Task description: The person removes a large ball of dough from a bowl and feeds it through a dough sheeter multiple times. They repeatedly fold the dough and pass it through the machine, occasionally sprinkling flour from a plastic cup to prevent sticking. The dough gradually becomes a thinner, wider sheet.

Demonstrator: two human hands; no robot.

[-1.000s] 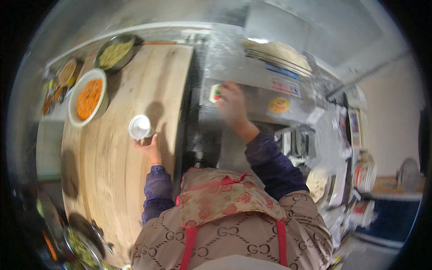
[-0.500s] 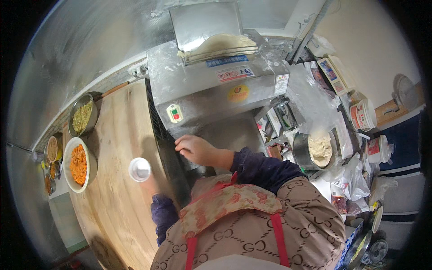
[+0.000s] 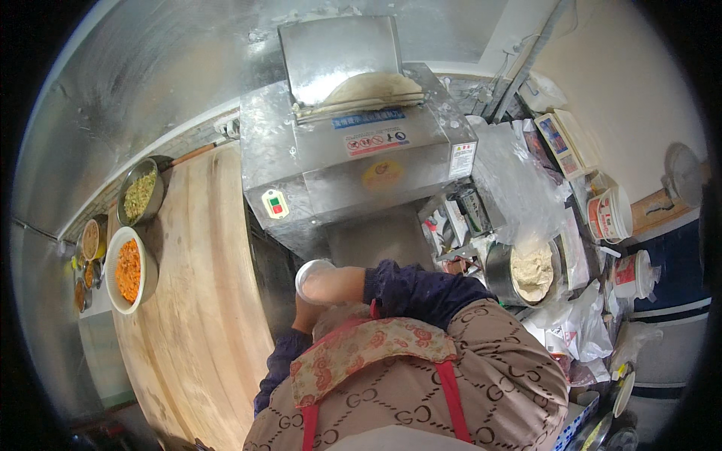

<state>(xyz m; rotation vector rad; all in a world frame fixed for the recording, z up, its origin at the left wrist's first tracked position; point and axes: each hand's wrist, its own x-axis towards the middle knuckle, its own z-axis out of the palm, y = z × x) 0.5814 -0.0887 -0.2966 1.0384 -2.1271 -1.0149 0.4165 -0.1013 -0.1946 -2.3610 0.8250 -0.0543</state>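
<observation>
Close in front of my apron, my left hand [image 3: 304, 316] grips a small round white cup [image 3: 307, 268] from below. My right hand [image 3: 332, 286] is bent over the cup's mouth and covers most of it. Its fingers point down into the cup and are hidden, so what they hold, if anything, does not show. Both hands are together just right of the wooden board and below the steel machine [image 3: 331, 188]. A sheet of pale dough [image 3: 376, 89] lies in the slot on top of the machine.
A wooden board [image 3: 195, 263] stretches along the left. On its far side are a white basket of chopped orange food [image 3: 154, 279] and a metal bowl of chopped green food [image 3: 156, 197]. At right stands a steel pot [image 3: 498, 270] of dough [image 3: 532, 270], amid plastic bags and white tubs.
My left hand has brought the white cup from over the board rightward to my body. My right hand has come down onto the cup's mouth. The view has shifted slightly.
</observation>
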